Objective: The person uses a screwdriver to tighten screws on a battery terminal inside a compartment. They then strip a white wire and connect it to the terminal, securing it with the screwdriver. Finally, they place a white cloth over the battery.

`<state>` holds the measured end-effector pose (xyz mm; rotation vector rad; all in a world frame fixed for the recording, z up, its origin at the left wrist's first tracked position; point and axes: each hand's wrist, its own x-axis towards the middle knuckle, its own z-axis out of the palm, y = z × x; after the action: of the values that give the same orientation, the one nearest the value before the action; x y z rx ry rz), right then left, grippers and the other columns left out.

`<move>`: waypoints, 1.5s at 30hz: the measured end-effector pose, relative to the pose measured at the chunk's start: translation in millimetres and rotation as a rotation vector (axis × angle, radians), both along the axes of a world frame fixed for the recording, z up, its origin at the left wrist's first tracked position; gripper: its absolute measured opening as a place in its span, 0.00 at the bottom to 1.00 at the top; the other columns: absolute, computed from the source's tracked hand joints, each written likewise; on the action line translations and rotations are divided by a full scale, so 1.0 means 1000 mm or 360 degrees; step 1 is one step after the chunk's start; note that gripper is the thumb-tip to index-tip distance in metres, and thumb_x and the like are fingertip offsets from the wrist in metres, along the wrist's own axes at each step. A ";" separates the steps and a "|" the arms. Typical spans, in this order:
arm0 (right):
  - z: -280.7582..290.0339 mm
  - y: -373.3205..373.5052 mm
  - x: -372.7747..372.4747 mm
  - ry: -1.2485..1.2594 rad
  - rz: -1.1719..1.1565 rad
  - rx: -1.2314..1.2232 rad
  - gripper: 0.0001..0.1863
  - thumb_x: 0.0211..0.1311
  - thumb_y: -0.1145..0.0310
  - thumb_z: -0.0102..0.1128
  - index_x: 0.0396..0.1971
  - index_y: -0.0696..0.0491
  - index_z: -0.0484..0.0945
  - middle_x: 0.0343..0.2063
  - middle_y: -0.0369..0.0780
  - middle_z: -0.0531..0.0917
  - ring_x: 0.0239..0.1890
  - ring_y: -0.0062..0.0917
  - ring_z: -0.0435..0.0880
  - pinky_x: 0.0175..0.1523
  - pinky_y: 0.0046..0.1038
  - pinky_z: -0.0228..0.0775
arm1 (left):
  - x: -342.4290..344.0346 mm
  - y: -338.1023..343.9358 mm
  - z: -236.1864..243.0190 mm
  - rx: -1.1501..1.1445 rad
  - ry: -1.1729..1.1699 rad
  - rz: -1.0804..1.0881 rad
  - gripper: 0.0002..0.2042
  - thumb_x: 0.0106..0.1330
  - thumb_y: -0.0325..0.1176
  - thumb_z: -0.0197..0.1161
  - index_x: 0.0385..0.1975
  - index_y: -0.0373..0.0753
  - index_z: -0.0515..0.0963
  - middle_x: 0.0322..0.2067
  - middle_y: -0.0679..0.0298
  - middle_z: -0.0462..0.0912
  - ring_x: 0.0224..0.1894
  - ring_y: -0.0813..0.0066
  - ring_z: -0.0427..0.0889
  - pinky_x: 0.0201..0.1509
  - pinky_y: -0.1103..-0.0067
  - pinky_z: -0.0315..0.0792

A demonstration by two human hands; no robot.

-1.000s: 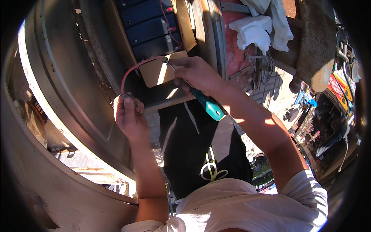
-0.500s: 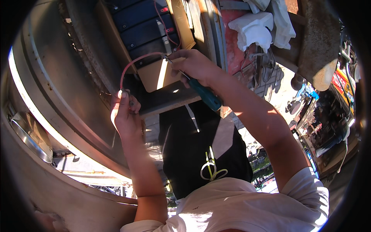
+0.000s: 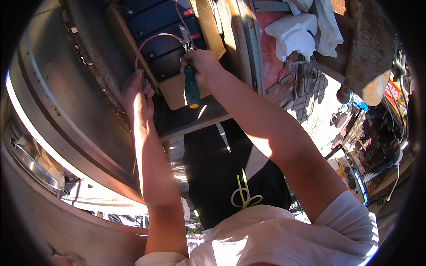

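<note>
A thin red wire (image 3: 153, 37) arches between my hands above a row of dark blue battery blocks (image 3: 166, 44) in a cardboard-lined compartment. My left hand (image 3: 138, 91) is closed on the wire's lower left end, beside the cardboard wall. My right hand (image 3: 203, 63) grips a screwdriver (image 3: 191, 88) by its green handle, whose yellow butt points back toward me. The wire's other end meets a small metal piece by the right fingertips, over the batteries; what exactly the tip touches is hidden. A second red wire (image 3: 181, 15) runs over the batteries to red terminals.
A cardboard wall (image 3: 119, 40) lines the compartment's left, with a dark metal lip (image 3: 191, 122) at its near edge. White foam pieces (image 3: 293, 35) and a rusty metal part (image 3: 368, 53) lie to the right. A curved metal panel (image 3: 66, 102) rises at left.
Both hands have moved forward, the right also to the left, over the batteries. The screwdriver has swung from slanting rightward to nearly straight, and the wire's arch has risen with them.
</note>
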<state>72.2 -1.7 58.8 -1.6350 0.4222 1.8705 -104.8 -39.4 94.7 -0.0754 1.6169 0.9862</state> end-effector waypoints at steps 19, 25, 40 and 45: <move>-0.020 0.032 0.033 0.0005 -0.0001 -0.0164 0.02 0.59 0.83 0.53 0.31 0.65 0.72 0.23 0.48 0.76 0.21 0.34 0.79 0.27 0.33 0.77 | 0.022 -0.032 -0.037 -0.0429 0.0424 -0.0478 0.10 0.64 0.36 0.66 0.34 0.35 0.79 0.21 0.68 0.74 0.17 0.83 0.66 0.20 0.82 0.59; -0.022 0.055 0.034 0.0066 0.0056 -0.0303 0.05 0.63 0.82 0.48 0.36 0.68 0.69 0.29 0.49 0.77 0.27 0.32 0.82 0.32 0.30 0.80 | 0.054 -0.023 0.007 -0.0180 0.0509 -0.0576 0.16 0.66 0.43 0.64 0.37 0.33 0.79 0.19 0.71 0.68 0.20 0.86 0.63 0.23 0.84 0.56; 0.104 0.030 0.065 -0.0970 0.1205 0.1025 0.15 0.63 0.65 0.61 0.37 0.65 0.77 0.34 0.47 0.80 0.26 0.27 0.83 0.29 0.26 0.76 | 0.117 0.017 0.035 -0.0013 -0.1866 0.0416 0.16 0.70 0.49 0.52 0.34 0.42 0.75 0.13 0.77 0.57 0.15 0.83 0.58 0.18 0.83 0.55; 0.145 0.017 0.062 -0.1845 0.2667 0.2290 0.17 0.54 0.66 0.64 0.44 0.51 0.79 0.42 0.43 0.80 0.37 0.34 0.83 0.38 0.32 0.78 | 0.139 0.014 0.034 -0.0016 -0.1607 0.0518 0.18 0.73 0.52 0.48 0.35 0.45 0.76 0.23 0.73 0.75 0.25 0.81 0.75 0.27 0.82 0.71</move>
<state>134.4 15.3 203.4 -1.3420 -2.6228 0.7117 34.2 -25.3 128.2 -0.7406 0.6799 0.9456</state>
